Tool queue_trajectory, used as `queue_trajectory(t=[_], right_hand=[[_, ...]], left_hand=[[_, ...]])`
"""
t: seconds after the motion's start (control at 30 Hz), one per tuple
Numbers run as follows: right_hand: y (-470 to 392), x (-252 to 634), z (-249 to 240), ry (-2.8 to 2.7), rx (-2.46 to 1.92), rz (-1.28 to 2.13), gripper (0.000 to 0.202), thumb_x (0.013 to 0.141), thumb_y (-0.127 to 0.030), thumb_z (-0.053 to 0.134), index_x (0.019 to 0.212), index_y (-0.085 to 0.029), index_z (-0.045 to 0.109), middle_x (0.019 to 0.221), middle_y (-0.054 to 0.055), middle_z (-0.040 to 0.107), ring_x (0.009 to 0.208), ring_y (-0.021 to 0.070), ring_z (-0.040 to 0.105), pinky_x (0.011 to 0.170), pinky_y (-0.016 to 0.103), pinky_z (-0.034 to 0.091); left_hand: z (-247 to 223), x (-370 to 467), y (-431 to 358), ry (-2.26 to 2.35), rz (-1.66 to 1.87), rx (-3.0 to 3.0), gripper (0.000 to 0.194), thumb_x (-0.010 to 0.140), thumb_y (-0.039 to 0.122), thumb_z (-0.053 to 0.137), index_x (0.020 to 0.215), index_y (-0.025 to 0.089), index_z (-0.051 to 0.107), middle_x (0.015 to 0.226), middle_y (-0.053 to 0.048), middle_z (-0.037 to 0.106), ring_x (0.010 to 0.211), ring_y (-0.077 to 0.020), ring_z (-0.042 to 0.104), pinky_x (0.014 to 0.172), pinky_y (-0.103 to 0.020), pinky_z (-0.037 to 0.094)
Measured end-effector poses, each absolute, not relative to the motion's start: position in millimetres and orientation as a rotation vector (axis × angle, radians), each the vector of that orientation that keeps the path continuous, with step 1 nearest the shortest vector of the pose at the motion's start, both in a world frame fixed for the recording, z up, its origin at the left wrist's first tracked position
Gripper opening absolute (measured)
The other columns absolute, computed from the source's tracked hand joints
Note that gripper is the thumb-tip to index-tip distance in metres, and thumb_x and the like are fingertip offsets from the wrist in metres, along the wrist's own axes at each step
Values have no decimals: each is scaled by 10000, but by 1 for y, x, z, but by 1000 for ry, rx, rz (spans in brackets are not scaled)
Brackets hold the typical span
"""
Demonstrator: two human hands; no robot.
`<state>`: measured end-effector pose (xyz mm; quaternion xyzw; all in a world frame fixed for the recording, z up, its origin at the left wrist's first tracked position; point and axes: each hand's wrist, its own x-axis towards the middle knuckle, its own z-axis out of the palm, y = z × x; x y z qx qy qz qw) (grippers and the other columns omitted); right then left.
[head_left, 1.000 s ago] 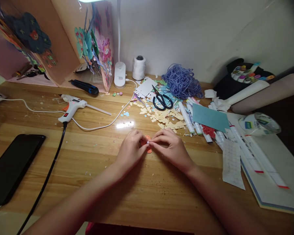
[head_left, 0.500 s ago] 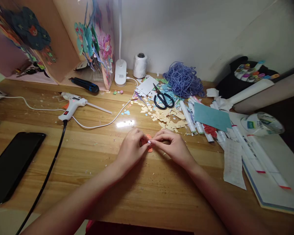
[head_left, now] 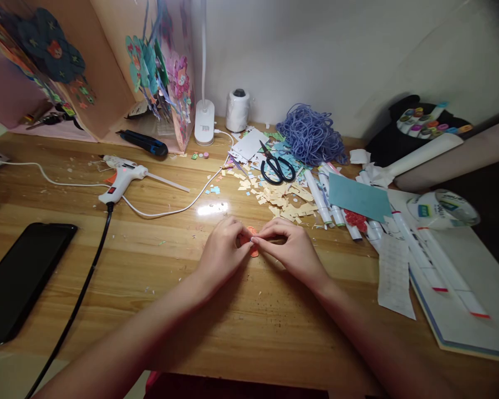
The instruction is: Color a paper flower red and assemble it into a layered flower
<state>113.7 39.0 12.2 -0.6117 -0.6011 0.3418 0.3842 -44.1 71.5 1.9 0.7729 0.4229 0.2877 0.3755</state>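
Observation:
Just in front of me on the wooden desk, a small orange paper cutout [head_left: 254, 251] lies between my hands, partly covered by fingers. My left hand [head_left: 225, 249] comes in from its left side, with thumb and fingers pinched together over it. From the other side my right hand [head_left: 293, 248] meets it, thumb and forefinger pinched. The fingertips of both hands touch at the cutout's middle, around a tiny pale piece that is mostly hidden. Beyond them lie yellow paper scraps [head_left: 289, 202] and black-handled scissors [head_left: 276, 169].
A glue gun [head_left: 122, 178] and its black cord lie left, near a phone [head_left: 25, 282] and a box cutter [head_left: 143, 143]. Purple cord [head_left: 311, 134] is heaped at the back. Markers [head_left: 424, 255], a teal card [head_left: 360, 197] and a tape roll [head_left: 443, 209] crowd the right.
The pale piece between the fingertips shows less than before. Both hands stay pinched at the orange cutout, and the whole view has shifted very slightly.

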Motion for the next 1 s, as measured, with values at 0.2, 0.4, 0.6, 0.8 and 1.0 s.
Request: queue_trajectory(t=[0.2,0.4,0.6,0.8,1.0], right_hand=[[40,113,12,-1518,-1554,898,84,731,-191,666,650,-182,686,730,46,645,735,179,590,659,313,463],[39,114,9,-1506,-1564,897,49,716,-215,688,677,-186,691,734,45,655,725,178,592,647,309,460],[40,112,11,-1504,-1568,889,60,714,-216,688,662,-186,687,724,43,657,721,180,595,644,308,460],[39,112,9,-1495,-1566,888,45,703,-198,693,664,-178,680,727,44,658,713,175,596,651,306,464],[39,112,10,-1494,-1574,905,66,720,-191,669,657,-174,671,719,41,658,697,168,591,649,296,460]], left_hand=[[3,-43,72,1086,734,1971,102,744,125,665,681,151,589,755,-16,550,741,-159,514,644,-263,390],[3,-44,71,1088,738,1967,95,735,111,665,692,152,592,762,-16,550,738,-158,513,637,-261,390],[3,-45,72,1089,741,1960,105,733,120,667,675,158,589,753,-11,551,728,-154,517,628,-257,390],[4,-45,71,1095,741,1957,115,721,101,668,666,157,583,750,-11,552,728,-152,520,631,-256,394],[4,-44,71,1092,747,1943,103,723,115,670,667,158,595,752,-12,556,725,-152,525,634,-258,399]])
